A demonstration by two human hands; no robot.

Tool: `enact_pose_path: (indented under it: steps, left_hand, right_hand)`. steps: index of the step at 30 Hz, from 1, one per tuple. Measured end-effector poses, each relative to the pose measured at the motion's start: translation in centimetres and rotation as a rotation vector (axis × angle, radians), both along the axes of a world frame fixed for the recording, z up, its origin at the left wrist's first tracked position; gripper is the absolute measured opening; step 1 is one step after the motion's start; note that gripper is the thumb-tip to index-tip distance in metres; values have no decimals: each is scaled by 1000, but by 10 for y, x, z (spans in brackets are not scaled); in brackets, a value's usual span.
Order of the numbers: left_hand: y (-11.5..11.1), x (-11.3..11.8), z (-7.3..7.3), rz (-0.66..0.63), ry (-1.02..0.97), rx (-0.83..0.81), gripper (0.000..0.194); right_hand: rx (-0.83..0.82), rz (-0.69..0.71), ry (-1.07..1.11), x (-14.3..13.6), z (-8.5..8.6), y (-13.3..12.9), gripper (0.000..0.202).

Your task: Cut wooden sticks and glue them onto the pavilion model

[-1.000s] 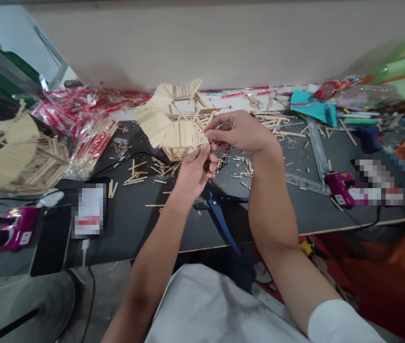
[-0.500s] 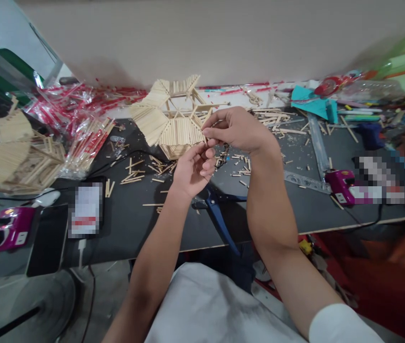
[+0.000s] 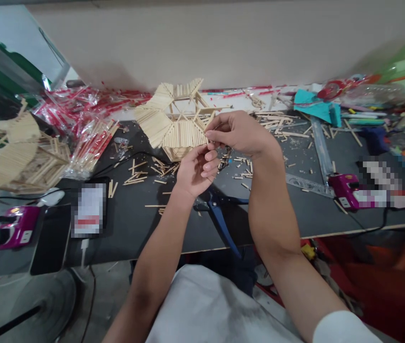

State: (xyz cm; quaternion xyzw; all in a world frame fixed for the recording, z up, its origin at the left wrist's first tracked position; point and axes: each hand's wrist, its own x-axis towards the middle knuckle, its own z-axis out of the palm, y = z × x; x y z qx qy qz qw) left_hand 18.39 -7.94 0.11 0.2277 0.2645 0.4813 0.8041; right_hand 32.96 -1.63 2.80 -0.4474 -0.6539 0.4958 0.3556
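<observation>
A star-shaped model of thin wooden sticks [image 3: 184,134] stands on the dark table, its panels made of sticks laid side by side. At its near right corner my left hand [image 3: 198,166] is palm up, fingers curled, with thumb and forefinger closed at the model's edge. My right hand [image 3: 236,132] reaches in from above and pinches there; a small pale stick end shows between its fingertips, mostly hidden by the fingers. Both hands' fingertips nearly meet. Under my hands lie blue-handled pruning shears [image 3: 220,219] and several cut stick pieces [image 3: 136,172].
Another stick model [image 3: 20,157] stands at left, beside bagged sticks [image 3: 93,143]. Two phones [image 3: 50,238] and a purple power adapter [image 3: 18,226] lie near the front left edge. A metal ruler [image 3: 321,147], clear ruler [image 3: 309,185] and second purple adapter [image 3: 345,190] are at right.
The view has shifted slightly, so everything sits a little lower and to the right. My hands keep nearly the same pinch at the model's corner. Another person's hand at far right has gone from view.
</observation>
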Motion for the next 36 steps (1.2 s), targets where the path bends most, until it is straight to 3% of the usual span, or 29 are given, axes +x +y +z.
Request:
enact_pose_path:
  steps: [8,18,23,26,30,33,36]
  left_hand:
    - [0,1,-1,-17,-86,-37,28]
    - [0,3,-3,5,-60,-21,29]
    - [-3,2,-3,-5,-164,-72,31]
    - [-9,2,-2,-54,-160,-106,33]
    - [-23,-6,-7,-145,1,27,28]
    - [-34,-20,-14,-199,192,194,24]
    - [-40,-41,-20,-252,436,359,28]
  right_hand:
    - [18,12,-28,0,0,0,15]
    - [43,16,-89,-1,2,-1,10]
    - [45,40,-77,2,4,-3,9]
    - [83,29,-117,9,16,-13,7]
    - [127,30,-178,15,26,-44,7]
    - [94,67,-63,10,9,-68,9]
    - [51,60,100,-5,-23,-82,13]
